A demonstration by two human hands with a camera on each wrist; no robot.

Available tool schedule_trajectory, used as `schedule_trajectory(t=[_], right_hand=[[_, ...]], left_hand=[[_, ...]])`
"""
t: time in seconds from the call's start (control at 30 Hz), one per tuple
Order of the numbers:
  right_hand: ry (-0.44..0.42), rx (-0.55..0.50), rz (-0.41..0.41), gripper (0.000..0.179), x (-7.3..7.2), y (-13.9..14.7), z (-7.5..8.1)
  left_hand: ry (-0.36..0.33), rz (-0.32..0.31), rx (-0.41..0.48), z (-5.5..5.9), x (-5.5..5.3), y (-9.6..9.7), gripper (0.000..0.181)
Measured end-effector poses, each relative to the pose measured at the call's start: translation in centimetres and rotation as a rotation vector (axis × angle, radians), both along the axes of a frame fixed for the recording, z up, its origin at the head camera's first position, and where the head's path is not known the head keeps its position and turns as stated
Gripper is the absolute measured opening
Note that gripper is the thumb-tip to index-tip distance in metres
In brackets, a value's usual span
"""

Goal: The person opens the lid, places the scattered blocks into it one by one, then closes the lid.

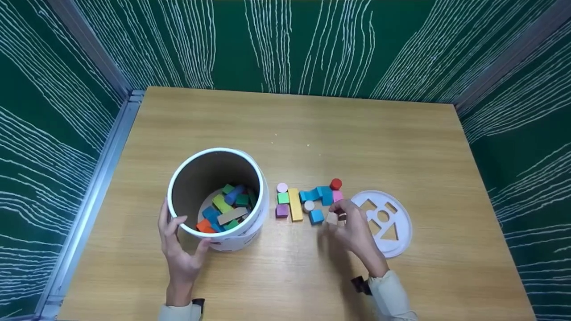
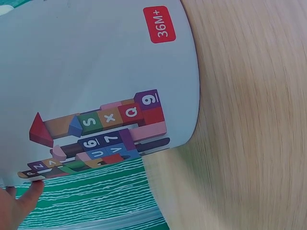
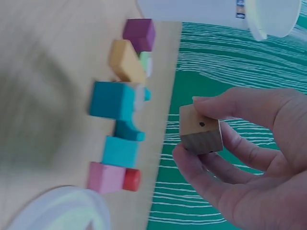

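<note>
Your hands are well apart over a wooden table [image 1: 276, 285]. Your left hand [image 1: 182, 261] holds the outside of a tall white bucket [image 1: 263, 214], its fingers spread along the wall and one bent at the rim. The bucket stands open just beyond that hand, a jumble of coloured blocks [image 1: 221, 203] at its bottom. Your right hand [image 1: 354, 229] pinches a small plain wooden cube [image 3: 192, 128] between thumb and fingertips; a dark dot marks one face. Just left of that hand is a blue cube [image 1: 316, 217], with a pale round block [image 1: 308, 206] behind it. Farther left, towards the bucket, lie a long yellow block [image 1: 295, 205] and a purple cube [image 1: 282, 211]. Beyond your right fingers are a pink block [image 1: 337, 196] and a red cylinder [image 1: 336, 184]. A white lid [image 1: 405, 223] with shaped holes lies flat right of this hand.
</note>
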State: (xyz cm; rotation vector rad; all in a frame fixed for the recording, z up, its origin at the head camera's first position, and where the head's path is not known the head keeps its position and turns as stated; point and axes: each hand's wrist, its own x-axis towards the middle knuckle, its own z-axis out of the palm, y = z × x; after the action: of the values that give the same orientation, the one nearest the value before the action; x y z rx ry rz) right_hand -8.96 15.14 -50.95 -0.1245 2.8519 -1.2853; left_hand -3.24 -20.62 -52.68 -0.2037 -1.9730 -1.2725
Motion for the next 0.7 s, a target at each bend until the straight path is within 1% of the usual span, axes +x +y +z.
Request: schedule_trajectory(t=[0.2, 0.4, 0.63, 0.7], right_hand=[[0.055, -0.005, 0.041, 0.030, -0.5, -0.9, 2.5], [0.113, 0.027, 0.077, 0.032, -0.7, -2.0, 4.6], [0.156, 0.043, 0.102, 0.032, -0.5, -3.0, 6.1], [0.193, 0.041, 0.115, 0.032, -0.4, -3.2, 6.3]], left_hand=[[-0.008, 0.005, 0.007, -0.1, 0.1, 0.0, 0.068], [0.000, 0.010, 0.013, -0.2, 0.0, 0.0, 0.068], [0.018, 0.020, 0.007, -0.1, -0.1, 0.2, 0.069], [0.028, 0.018, 0.008, -0.1, -0.2, 0.2, 0.069]])
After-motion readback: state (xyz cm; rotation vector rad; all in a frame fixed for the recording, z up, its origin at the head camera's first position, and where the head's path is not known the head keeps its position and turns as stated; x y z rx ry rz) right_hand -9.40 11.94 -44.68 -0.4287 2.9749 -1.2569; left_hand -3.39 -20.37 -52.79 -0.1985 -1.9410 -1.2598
